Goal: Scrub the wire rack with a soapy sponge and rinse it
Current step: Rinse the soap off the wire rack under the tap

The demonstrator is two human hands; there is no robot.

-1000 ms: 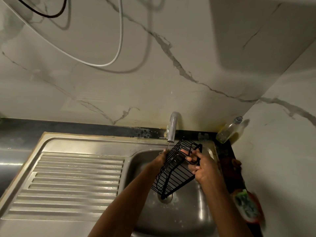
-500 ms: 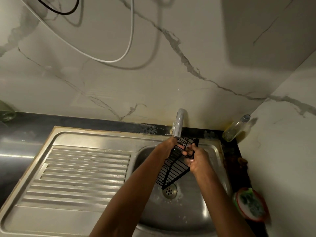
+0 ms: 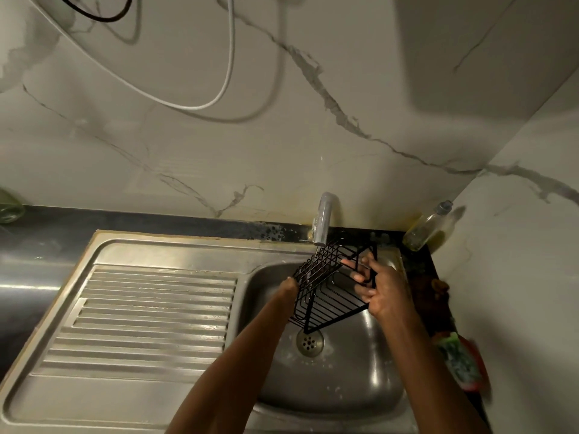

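Both hands hold black rack (image 3: pixel 326 286) under tap (image 3: pixel 324 219), over sink (image 3: pixel 369 380). Right hand (image 3: pixel 383 291) fingers grip rim; left hand (image 3: pixel 289 286) grips other side (fingers hidden).

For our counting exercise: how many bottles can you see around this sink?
2. One clear bottle leans in the back right corner beside the tap. Part of a greenish bottle shows at the far left edge. Others may lie out of view.

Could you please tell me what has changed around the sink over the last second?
The black wire rack was lifted close under the chrome tap, then lowered and opened out toward the drain. Both the left hand and right hand kept hold. The green sponge stayed in its dish.
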